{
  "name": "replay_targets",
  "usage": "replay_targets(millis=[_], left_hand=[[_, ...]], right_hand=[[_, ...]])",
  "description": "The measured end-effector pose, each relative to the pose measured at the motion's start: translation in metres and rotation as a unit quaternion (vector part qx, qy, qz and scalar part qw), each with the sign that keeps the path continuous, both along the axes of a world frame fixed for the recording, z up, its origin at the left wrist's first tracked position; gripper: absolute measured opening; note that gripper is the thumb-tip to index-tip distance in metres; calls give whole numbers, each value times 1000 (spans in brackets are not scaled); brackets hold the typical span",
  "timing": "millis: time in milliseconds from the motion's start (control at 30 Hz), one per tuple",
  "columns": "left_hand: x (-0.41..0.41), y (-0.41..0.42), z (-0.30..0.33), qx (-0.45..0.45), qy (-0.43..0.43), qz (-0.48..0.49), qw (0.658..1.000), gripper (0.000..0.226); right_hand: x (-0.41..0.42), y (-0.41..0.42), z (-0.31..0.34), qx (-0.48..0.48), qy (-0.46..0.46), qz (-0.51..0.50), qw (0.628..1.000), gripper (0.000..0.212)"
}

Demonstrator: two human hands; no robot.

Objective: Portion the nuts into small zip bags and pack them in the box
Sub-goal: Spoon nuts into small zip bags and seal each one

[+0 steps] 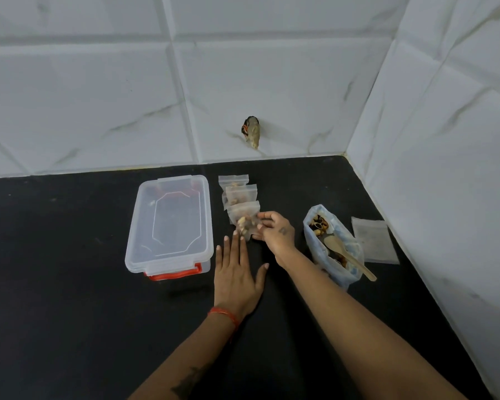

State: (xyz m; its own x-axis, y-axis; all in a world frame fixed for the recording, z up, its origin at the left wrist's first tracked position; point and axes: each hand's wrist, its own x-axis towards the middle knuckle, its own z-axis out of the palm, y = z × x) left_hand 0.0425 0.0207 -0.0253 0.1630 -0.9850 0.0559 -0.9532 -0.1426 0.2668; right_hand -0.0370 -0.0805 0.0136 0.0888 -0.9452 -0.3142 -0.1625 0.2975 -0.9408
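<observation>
Centrally, hands pinch zip bag beside box.

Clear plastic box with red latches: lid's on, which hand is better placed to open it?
Left. The left hand lies flat and empty beside the clear plastic box with red latches; the right hand is pinching a small clear zip bag of nuts.

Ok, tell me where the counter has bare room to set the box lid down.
Bare counter left of the box, and in front of it. Crowded between box and nut bag: small bags, left hand, right hand. Empty bags fill the right corner.
</observation>
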Motion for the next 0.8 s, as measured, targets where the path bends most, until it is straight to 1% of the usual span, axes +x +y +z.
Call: replay_targets(millis=[67, 133, 200, 267, 300, 333, 400, 500, 567, 667, 733, 800], left_hand=[[-1, 0, 1, 4, 1, 5, 1000, 88], [-1, 0, 1, 14, -4, 6, 1000, 89], [0, 0, 1, 24, -7, 9, 1000, 89], [0, 0, 2, 34, -18, 11, 999, 90], [0, 0, 2, 35, -20, 12, 999, 90], [-1, 1, 2, 36, -19, 12, 999, 91], [-1, 0, 2, 32, -9, 12, 999, 91], [0, 1, 3, 18, 4, 2, 1000, 87], [1, 3, 6, -4, 25, -18, 1000, 83], [-1, 6, 9, -61, 73, -57, 994, 67], [-6, 6, 13, -111, 109, -62, 986, 51], [-17, 2, 21, -137, 161, -63, 975, 42]], right_hand=[[-3, 2, -4, -94, 124, 37, 987, 27], [-5, 3, -7, -170, 241, 65, 953, 29], [-7, 5, -8, -212, 310, 91, 922, 29], [-9, 8, -7, -246, 382, 133, 881, 31], [-11, 8, -8, -252, 409, 155, 864, 35], [-13, 9, -6, -244, 425, 174, 854, 40], [-16, 10, -1, -220, 436, 195, 851, 43], [-22, 9, 16, -190, 439, 217, 851, 35], [-29, 9, 34, -177, 416, 232, 861, 31], [-49, 9, 65, -183, 370, 230, 881, 31], [-70, 7, 84, -192, 336, 203, 899, 31], [-96, 5, 97, -208, 311, 162, 913, 29]])
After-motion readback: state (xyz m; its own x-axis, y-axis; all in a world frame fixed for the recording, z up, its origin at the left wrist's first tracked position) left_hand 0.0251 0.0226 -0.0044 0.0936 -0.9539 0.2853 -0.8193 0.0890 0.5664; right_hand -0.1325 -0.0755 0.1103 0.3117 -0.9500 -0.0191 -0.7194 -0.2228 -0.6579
